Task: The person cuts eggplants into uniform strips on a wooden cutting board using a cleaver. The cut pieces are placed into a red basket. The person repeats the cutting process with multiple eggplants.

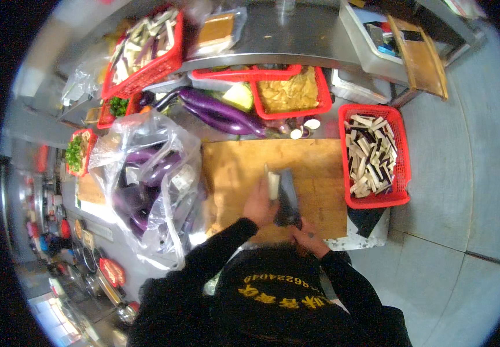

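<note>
On the wooden cutting board [319,173] my left hand [261,208] holds pale cut eggplant [273,185], its pieces standing out beyond my fingertips. Right beside the eggplant lies the broad dark blade of a cleaver [288,197]; its handle is in my right hand [310,240], near the board's front edge. Left of the board, whole purple eggplants [156,169] fill a clear plastic bag [169,217]. To the right stands a red plastic basket [407,173] of eggplant strips [369,152]. My fingers partly hide the held eggplant.
Behind the board lie large eggplants [215,110], cut eggplant ends [312,124] and a red basket [328,97] of yellowish slices [287,93]. Another red basket [146,71] with eggplant strips stands at the back left. A steel shelf [293,39] spans the back. Grey floor [441,277] lies right.
</note>
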Tool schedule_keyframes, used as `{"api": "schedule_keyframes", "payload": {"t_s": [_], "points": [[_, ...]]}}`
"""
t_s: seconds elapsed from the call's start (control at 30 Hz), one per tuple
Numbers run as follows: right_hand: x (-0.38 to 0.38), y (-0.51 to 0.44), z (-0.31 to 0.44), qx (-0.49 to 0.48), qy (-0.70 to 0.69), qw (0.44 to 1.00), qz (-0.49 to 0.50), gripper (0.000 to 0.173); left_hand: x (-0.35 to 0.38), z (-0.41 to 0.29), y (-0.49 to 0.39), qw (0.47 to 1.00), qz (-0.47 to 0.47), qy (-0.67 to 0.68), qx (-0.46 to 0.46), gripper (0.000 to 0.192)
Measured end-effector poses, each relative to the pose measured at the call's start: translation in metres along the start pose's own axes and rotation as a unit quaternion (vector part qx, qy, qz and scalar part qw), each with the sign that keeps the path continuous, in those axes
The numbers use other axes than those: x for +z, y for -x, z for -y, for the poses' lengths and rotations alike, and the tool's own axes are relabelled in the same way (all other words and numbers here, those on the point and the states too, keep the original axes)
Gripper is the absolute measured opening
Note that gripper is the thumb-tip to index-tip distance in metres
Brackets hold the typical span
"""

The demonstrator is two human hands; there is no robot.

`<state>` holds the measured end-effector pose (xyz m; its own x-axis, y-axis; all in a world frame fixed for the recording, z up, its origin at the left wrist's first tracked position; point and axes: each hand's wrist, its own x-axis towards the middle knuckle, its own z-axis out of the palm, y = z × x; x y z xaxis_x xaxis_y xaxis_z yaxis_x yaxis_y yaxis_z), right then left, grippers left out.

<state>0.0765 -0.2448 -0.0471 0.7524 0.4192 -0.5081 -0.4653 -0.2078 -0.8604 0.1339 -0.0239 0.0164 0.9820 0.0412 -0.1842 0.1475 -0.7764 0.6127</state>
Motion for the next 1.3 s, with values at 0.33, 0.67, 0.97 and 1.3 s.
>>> {"api": "schedule_keyframes", "payload": {"t_s": [0.33, 0.67, 0.97, 1.3], "points": [[0.006, -0.012, 0.017, 0.041, 0.132, 0.990, 0.004, 0.049, 0.045, 0.004, -0.021, 0.963, -0.223, 0.131, 0.073, 0.066], [-0.030, 0.050, 0.096, -0.097, 0.171, 0.959, -0.203, 0.027, 0.018, -0.121, -0.052, 0.925, -0.229, 0.232, 0.196, 0.054], [-0.145, 0.138, 0.194, -0.037, 0.194, 0.857, -0.476, 0.033, 0.102, -0.266, -0.131, 0.922, 0.054, 0.337, 0.183, 0.055], [-0.182, 0.089, 0.110, -0.141, 0.187, 0.918, -0.321, 0.025, 0.027, -0.035, -0.094, 0.954, -0.118, 0.170, 0.217, 0.039]]}}
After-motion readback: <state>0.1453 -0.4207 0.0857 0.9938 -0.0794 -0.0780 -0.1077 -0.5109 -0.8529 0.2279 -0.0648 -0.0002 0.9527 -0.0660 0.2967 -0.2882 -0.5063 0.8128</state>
